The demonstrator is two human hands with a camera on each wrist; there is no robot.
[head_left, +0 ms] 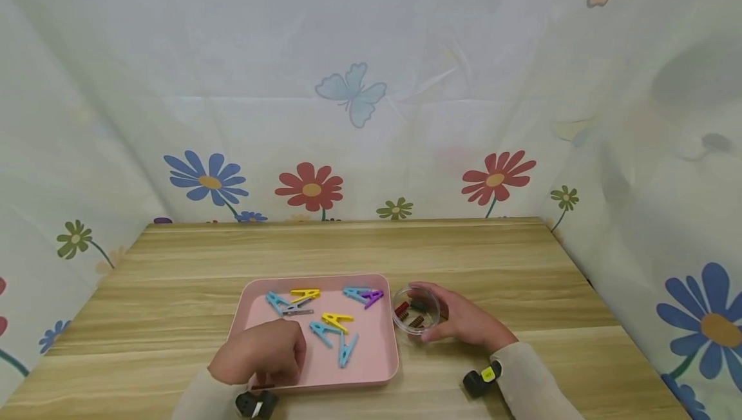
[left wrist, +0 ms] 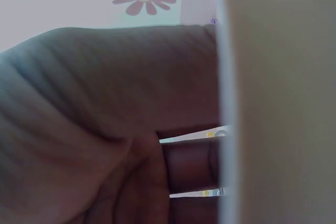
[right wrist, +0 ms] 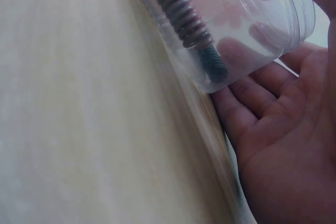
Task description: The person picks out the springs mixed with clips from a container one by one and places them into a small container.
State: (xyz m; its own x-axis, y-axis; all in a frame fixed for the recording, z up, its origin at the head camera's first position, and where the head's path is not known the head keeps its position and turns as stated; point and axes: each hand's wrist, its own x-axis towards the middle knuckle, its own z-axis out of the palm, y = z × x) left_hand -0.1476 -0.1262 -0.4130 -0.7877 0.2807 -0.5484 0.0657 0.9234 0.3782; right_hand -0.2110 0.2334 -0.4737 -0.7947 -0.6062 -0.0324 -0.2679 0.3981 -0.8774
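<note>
A clear round plastic jar (head_left: 416,328) stands on the table just right of the pink tray (head_left: 371,378). My right hand (head_left: 464,320) holds its side, fingers and thumb curled round the wall. Inside lie several coil springs, among them a red one (head_left: 402,308) and a dark green one (right wrist: 212,64). My left hand (head_left: 263,349) reaches down into the tray's near left corner, its fingertips hidden. Beside its wrist, a dark brown coiled piece (head_left: 263,386) shows at the tray's near edge. Whether the left fingers pinch anything is hidden in the head and left wrist views.
Several clothespin halves lie scattered in the tray, including yellow pieces (head_left: 336,321), blue pieces (head_left: 348,350) and a purple one (head_left: 372,297). A grey clothespin (head_left: 297,308) lies near the tray's back left. A flower-printed cloth (head_left: 406,149) hangs behind the wooden table (head_left: 464,252).
</note>
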